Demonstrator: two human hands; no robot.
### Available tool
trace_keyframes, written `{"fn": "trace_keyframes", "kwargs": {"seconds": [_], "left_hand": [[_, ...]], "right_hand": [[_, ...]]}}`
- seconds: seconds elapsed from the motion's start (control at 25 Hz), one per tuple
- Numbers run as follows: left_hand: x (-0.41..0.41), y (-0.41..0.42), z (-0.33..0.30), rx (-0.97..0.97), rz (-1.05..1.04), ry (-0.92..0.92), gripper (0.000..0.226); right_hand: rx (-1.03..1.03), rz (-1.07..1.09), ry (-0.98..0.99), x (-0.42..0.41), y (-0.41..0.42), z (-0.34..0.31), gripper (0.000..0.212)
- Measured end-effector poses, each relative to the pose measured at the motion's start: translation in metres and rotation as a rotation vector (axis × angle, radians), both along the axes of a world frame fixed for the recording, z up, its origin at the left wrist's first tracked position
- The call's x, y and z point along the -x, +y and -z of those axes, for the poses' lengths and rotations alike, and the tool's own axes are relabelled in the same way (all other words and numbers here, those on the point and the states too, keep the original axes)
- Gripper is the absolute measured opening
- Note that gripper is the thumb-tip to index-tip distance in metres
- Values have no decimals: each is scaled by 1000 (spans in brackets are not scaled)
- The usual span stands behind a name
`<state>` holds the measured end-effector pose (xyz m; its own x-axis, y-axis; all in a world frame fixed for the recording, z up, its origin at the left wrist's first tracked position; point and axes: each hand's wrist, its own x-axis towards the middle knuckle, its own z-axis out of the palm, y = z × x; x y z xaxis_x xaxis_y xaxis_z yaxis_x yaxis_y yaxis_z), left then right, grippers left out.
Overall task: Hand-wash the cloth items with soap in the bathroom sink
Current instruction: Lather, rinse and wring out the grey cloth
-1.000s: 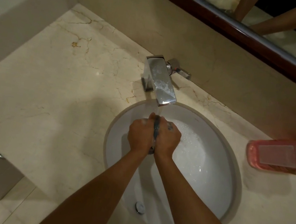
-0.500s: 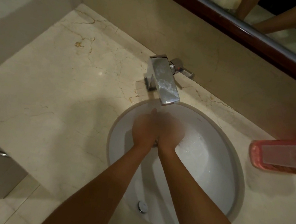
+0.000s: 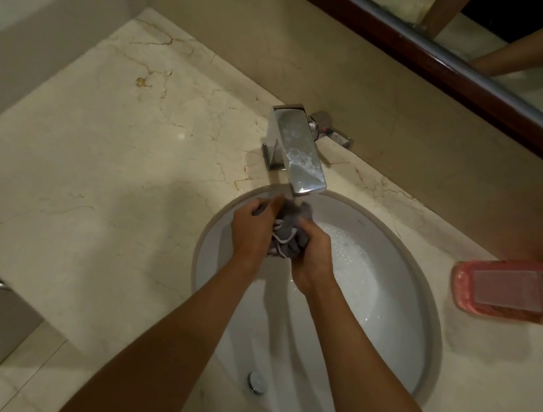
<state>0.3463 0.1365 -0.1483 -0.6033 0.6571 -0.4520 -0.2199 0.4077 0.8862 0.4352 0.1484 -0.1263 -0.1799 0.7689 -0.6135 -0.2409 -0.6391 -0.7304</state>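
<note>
Both hands, left hand point(image 3: 253, 231) and right hand point(image 3: 313, 259), grip a bunched grey cloth point(image 3: 289, 232) between them over the white sink point(image 3: 410, 345), just beneath the chrome faucet point(image 3: 296, 148).

A single head-worn camera is looking steeply down and forward from close above, centring on the left hand point(image 3: 253, 231) and right hand point(image 3: 312, 259). Beyond them it is facing the square chrome tap point(image 3: 296, 150); around them the white oval sink point(image 3: 383, 341) is filling the frame.
</note>
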Motion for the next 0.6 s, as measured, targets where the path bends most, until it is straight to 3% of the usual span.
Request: {"fn": "trace_keyframes", "kwargs": {"seconds": [0.24, 0.36, 0.48, 0.6], "left_hand": [[-3, 0, -9, 26, 144, 260, 28], [-9, -1, -8, 66, 143, 325, 43], [-11, 1, -11, 90, 134, 343, 52], [-9, 3, -13, 79, 171, 402, 53]], "right_hand": [[115, 19, 3, 1, 6, -6, 43], [-50, 37, -219, 4, 9, 1, 20], [-230, 28, -508, 10, 12, 5, 29], [-320, 67, -625, 13, 16, 9, 34]]}}
